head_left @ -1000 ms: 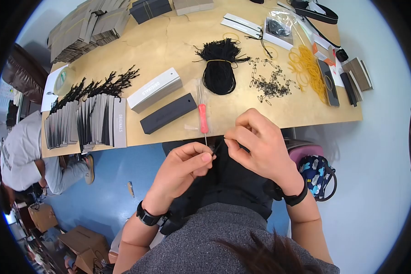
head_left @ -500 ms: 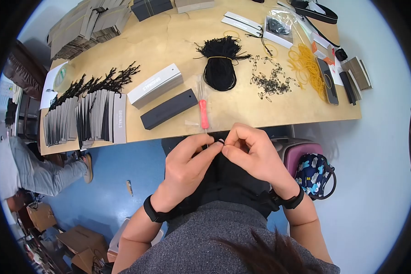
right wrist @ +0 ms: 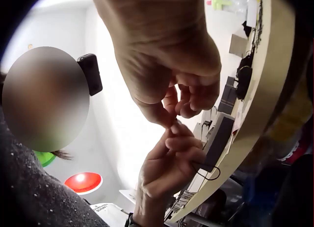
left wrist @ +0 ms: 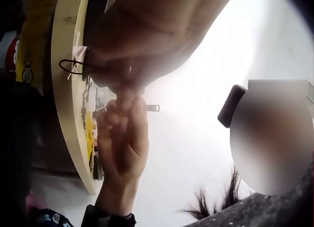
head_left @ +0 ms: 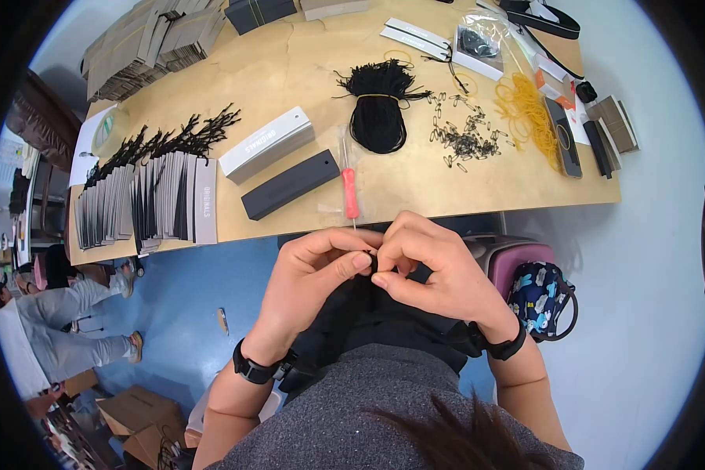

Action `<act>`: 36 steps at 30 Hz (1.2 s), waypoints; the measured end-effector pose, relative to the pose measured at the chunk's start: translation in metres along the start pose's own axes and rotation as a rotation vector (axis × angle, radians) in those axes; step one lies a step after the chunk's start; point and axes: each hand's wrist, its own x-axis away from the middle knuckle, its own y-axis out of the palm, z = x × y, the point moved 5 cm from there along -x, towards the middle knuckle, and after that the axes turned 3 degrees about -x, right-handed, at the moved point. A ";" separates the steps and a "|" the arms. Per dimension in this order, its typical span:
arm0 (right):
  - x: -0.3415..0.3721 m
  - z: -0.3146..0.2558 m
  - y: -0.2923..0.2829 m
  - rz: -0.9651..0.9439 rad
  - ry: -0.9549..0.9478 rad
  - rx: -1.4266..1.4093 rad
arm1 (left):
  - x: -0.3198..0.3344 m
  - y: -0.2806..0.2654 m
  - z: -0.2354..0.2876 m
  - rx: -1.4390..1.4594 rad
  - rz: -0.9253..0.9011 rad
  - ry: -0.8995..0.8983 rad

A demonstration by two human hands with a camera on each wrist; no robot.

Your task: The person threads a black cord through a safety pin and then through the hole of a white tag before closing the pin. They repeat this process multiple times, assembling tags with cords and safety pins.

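Observation:
In front of my lap, just off the table's near edge, both hands meet at their fingertips. My left hand [head_left: 309,270] pinches a thin black cord [head_left: 373,262] between thumb and forefinger. The thumb and forefinger of my right hand [head_left: 435,266] pinch the same cord at its other side. A loop of the cord [right wrist: 216,174] sticks out beyond the left hand in the right wrist view. Fingers hide most of the rest. Just ahead, a red-handled tool [head_left: 350,196] with a thin metal shaft lies on the table, shaft pointing toward my hands.
Left on the table [head_left: 439,196] lie rows of grey and black tags [head_left: 172,204] with black cords. A white block [head_left: 266,145] and a black block [head_left: 291,186] stand beside them. Behind are a banded cord bundle [head_left: 378,121], scattered small pins [head_left: 470,137] and yellow rubber bands [head_left: 525,110].
My hands were apart at first; the right hand has come left to the left hand's fingertips. The left hand turned over and back. At far left, another person has moved.

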 end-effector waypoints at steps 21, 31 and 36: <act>-0.004 -0.018 0.002 0.066 -0.475 0.707 | 0.005 -0.009 -0.001 -0.117 -0.009 -0.197; -0.011 -0.005 0.004 0.153 -0.380 0.734 | 0.009 0.002 0.019 -0.769 0.197 0.212; -0.003 -0.017 0.004 0.250 -0.390 0.632 | 0.003 -0.006 0.001 -0.324 0.165 0.119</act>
